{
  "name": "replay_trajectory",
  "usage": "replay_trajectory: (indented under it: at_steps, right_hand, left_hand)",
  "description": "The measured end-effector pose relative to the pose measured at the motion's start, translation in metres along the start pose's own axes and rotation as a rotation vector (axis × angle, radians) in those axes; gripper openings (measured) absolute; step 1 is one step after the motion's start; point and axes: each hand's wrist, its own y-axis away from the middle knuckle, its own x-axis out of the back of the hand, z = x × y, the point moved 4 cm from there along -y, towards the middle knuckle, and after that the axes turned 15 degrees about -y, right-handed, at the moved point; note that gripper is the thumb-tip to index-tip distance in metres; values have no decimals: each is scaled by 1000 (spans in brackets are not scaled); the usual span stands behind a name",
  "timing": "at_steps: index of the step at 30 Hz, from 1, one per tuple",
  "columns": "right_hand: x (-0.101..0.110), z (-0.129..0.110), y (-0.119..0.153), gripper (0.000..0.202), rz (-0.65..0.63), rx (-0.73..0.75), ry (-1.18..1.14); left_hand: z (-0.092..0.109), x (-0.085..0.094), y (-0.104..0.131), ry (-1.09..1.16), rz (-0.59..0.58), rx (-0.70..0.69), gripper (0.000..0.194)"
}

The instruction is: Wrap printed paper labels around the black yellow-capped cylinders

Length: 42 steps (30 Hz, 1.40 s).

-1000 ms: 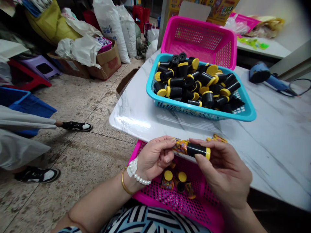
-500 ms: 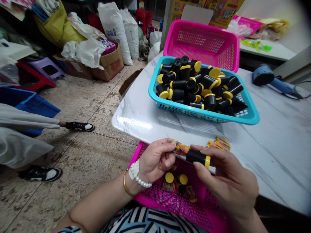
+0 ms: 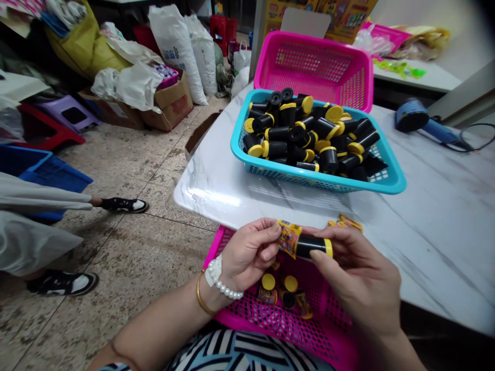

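Observation:
My left hand (image 3: pixel 253 252) pinches the edge of a yellow printed sleeve label (image 3: pixel 289 238) between thumb and fingers. In my right hand (image 3: pixel 358 275) is a small black canister (image 3: pixel 311 246) with a yellow cap, lying sideways. Its capless end meets the sleeve's opening and appears to be just inside it. Below both hands, a pink basket (image 3: pixel 266 324) holds a few canisters (image 3: pixel 267 288) wearing printed sleeves. More printed sleeves (image 3: pixel 345 222) lie on the table behind my right hand, partly hidden by it.
On the marble-patterned table (image 3: pixel 209 190) a turquoise basket (image 3: pixel 320 180) is heaped with black canisters. Behind it stands another pink basket (image 3: pixel 313 67). A blue heat gun-like tool (image 3: pixel 425 123) lies at right. Someone's legs and shoes (image 3: pixel 124 205) show at left, beside a blue crate (image 3: pixel 58 175).
The sleeve, earlier narrow and edge-on, now shows its printed face opened wider at the canister's end. Both hands keep their grips; the view has shifted slightly.

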Motion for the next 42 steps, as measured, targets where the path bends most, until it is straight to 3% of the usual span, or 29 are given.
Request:
replay_trajectory:
  at_steps: [4, 8, 13, 20, 24, 31, 37, 39, 42]
  right_hand:
    - [7, -5, 3, 20, 64, -56, 57]
    - [14, -15, 6, 16, 190, -57, -65]
    - [3, -10, 4, 16, 95, -97, -117]
    - [2, -8, 2, 15, 61, -102, 66]
    - [0, -7, 5, 23, 61, -21, 183]
    - [3, 6, 4, 29, 159, 193, 103]
    - [6, 12, 4, 32, 111, 204, 44]
    - [7, 9, 4, 34, 96, 215, 6]
    - [8, 4, 3, 30, 85, 220, -35]
  left_hand:
    - [0, 1, -1, -21, 14, -15, 27]
    - [-1, 2, 0, -13, 30, -7, 29]
    - [0, -1, 0, -29, 19, -18, 25]
    - [1, 0, -1, -32, 4, -9, 27]
    - [-1, -1, 0, -55, -10, -13, 30]
    - [-4, 3, 9, -130, 71, -64, 38]
    - [-6, 5, 11, -215, 41, -37, 38]
    - [-2, 7, 12, -262, 95, -82, 37]
    - [10, 8, 16, -413, 213, -259, 41]
